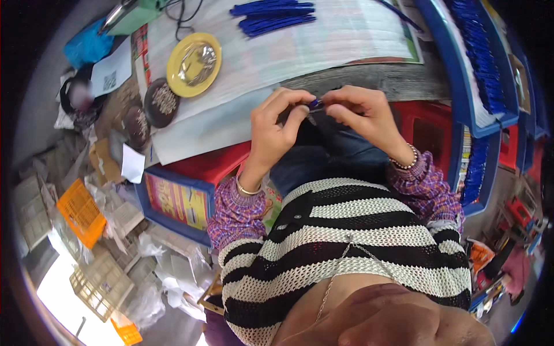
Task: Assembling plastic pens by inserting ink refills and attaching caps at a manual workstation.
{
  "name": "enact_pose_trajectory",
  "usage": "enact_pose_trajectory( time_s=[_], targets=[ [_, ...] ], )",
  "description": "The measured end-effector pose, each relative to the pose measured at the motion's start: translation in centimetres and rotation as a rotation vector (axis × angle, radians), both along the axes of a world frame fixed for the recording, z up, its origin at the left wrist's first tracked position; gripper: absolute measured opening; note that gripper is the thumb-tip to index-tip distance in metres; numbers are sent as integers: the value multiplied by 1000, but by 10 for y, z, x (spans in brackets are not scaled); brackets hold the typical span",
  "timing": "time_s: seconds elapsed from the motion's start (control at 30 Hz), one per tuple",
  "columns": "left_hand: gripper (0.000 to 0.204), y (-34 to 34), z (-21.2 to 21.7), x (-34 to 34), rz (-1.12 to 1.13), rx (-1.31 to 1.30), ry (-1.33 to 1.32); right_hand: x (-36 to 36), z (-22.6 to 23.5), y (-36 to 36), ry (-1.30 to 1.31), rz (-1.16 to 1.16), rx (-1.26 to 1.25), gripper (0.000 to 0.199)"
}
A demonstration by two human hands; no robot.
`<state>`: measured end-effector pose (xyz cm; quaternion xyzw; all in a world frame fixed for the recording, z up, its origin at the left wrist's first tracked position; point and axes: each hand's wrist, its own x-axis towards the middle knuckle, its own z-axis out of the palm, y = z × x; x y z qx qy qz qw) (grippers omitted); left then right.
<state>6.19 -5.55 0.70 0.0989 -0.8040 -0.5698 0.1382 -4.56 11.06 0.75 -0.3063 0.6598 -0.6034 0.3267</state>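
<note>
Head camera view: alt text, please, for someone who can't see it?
A person's left hand pinches a small blue piece, the right hand close beside it, by a covered table. On the table lie blue strips and a yellow plate.

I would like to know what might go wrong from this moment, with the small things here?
The small blue piece sits at the left hand's fingertips, above the lap; a slip might drop it there or lower.

The cable runs close to the shallow yellow plate; a tug could perhaps nudge the plate and spill its loose pieces.

The dark dish holds loose pale bits; a knock may scatter them.
</note>
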Motion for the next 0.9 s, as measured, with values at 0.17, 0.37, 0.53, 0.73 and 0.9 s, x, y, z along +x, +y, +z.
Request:
enact_pose_trajectory(
  time_s=[0.17, 0.37, 0.53, 0.73, 0.9],
  targets=[
    [12, 9, -4, -3, -33, 190, -3, 4, -3, 0, 73, -98, -7, 16],
    [13, 17, 2, -8, -21, 195, -79, -1, -5, 7, 125, -125, -78, 16],
    [14, 30, 4, -9, 6, 191, -110, -2, -18, 14, 77, -111, -192, 20],
    [25, 47, 16, -17, -102, 219, -72, -4, -11, 26, -167, -143, -273, 20],
    [24, 65, 20, -26, -249, 214, 14, -18, 31, 98, -221, -237, -359, 17]
  ],
)
